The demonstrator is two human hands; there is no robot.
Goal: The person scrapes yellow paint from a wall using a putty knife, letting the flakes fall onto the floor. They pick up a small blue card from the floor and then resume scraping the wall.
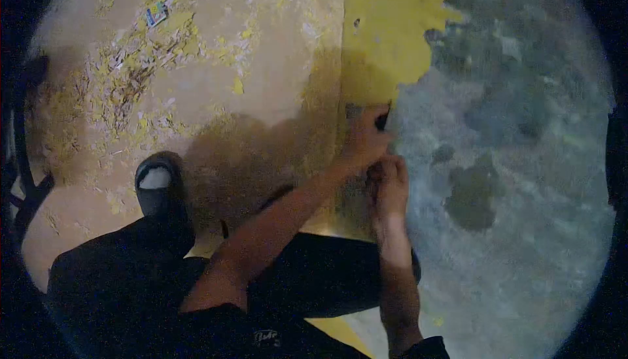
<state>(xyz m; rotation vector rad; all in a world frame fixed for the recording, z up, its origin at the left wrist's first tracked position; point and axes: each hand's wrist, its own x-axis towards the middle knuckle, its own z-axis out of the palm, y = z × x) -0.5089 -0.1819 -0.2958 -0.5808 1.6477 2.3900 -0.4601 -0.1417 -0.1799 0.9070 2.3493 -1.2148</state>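
Observation:
My left hand [369,138] reaches across my body to the lower edge of the yellow painted strip [386,25]. Its fingers look closed around a small dark thing [383,121], too dim to name. My right hand [392,186] is just below it, close to the boundary between yellow paint and the bared grey-green surface [523,195]. The fingers of this hand are curled, and whatever may be inside them is hidden. Where the paint ends, its edge is ragged.
Yellow and whitish paint flakes [140,71] litter the tan floor [209,78], with a small coloured packet [156,14] among them. My shoe [160,186] rests on the floor at left. A dark frame-like object [26,163] stands at the far left edge.

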